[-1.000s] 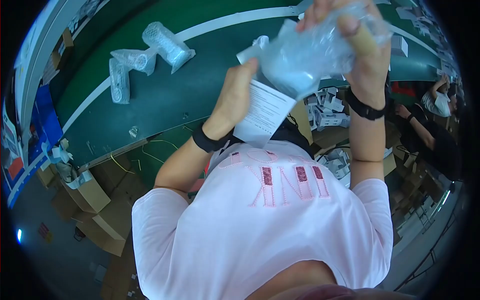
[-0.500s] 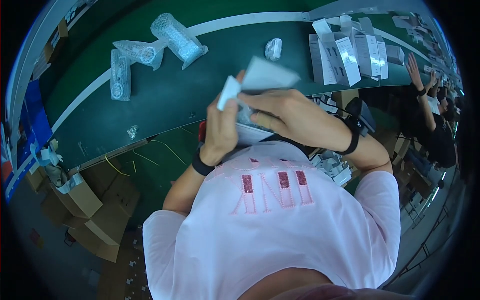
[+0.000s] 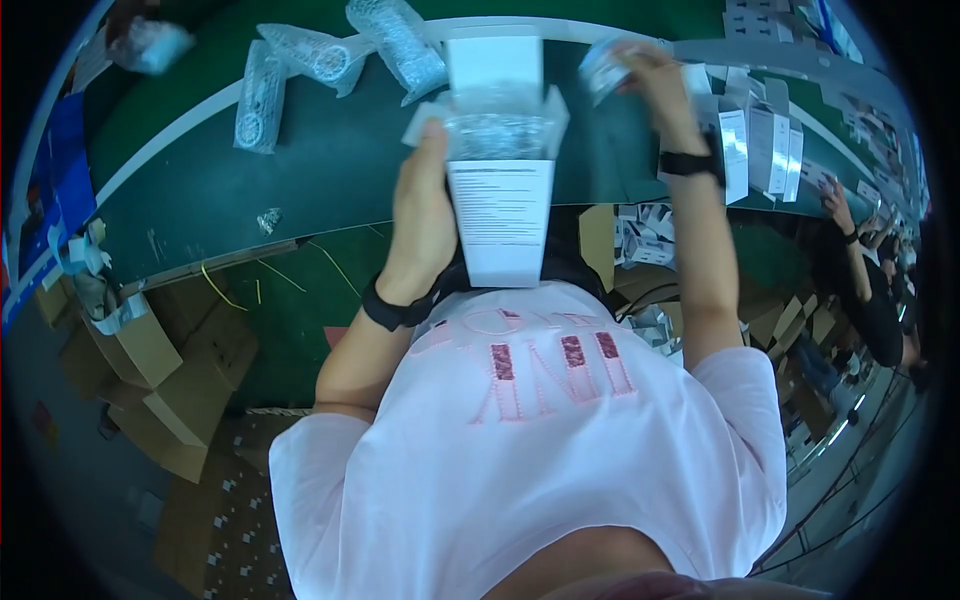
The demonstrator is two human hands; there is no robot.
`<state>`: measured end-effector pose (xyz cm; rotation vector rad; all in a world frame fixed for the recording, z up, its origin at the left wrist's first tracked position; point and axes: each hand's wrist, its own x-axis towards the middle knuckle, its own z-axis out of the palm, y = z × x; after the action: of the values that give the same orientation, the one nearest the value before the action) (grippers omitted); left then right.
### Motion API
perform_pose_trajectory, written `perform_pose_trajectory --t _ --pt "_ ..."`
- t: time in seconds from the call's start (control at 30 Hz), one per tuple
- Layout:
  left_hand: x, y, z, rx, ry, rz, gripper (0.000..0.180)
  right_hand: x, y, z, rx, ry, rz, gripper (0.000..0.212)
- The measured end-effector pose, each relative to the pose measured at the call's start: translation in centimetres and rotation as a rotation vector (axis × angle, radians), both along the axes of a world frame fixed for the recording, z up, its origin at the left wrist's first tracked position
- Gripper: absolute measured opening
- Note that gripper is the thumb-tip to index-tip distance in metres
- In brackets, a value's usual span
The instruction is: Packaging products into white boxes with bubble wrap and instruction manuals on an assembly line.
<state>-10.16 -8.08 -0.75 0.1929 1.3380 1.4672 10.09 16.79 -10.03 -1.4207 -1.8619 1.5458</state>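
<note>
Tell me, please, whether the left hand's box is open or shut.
Open: the white box has flaps spread, bubble wrap showing between them.

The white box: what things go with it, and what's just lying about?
Seemingly in use:
- white box in left hand
- bubble wrap inside it
- small packet in right hand
- wrapped bundles

Probably lying about:
- crumpled scrap
- yellow cord
- brown cartons

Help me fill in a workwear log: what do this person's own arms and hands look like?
The left hand and right hand are ungloved. A plain-looking black wristband circles each wrist. Short, pale sleeves leave both forearms uncovered.
</note>
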Motion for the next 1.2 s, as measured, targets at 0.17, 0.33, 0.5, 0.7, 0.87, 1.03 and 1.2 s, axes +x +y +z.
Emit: perform_pose_trajectory --t 0.17,0.33,0.5,0.7,0.87,1.03,1.2 --pt "1.9 1.5 1.9 0.175 0.013 -0.288 0.066 -5.3 -5.4 21.8 -0.121 0.25 0.324 0.064" --pt "2.8 0.7 2.4 0.196 0.049 -0.31 0.066 -6.5 -9.2 22.4 0.297 -0.329 0.864 0.016" --pt "2.3 0.5 4.4 0.326 0.093 -0.429 0.078 -6.8 -5.7 22.5 -0.711 -0.176 1.214 0.028" --pt "1.5 -0.7 0.9 0.407 0.066 -0.213 0.087 -4.0 -6.3 23.9 0.256 -0.039 0.7 0.052" --pt "2.7 0.0 1.5 0.612 0.484 -0.422 0.062 -1.3 -12.8 15.1 -0.982 0.563 0.06 0.049" --pt "0.9 1.7 0.6 0.454 0.15 -0.586 0.046 -0.4 -12.4 14.5 -0.279 0.521 0.243 0.042" --pt "2.4 2.7 0.4 0.388 0.064 -0.54 0.049 0.5 -12.5 15.1 -0.176 0.342 0.201 0.032"
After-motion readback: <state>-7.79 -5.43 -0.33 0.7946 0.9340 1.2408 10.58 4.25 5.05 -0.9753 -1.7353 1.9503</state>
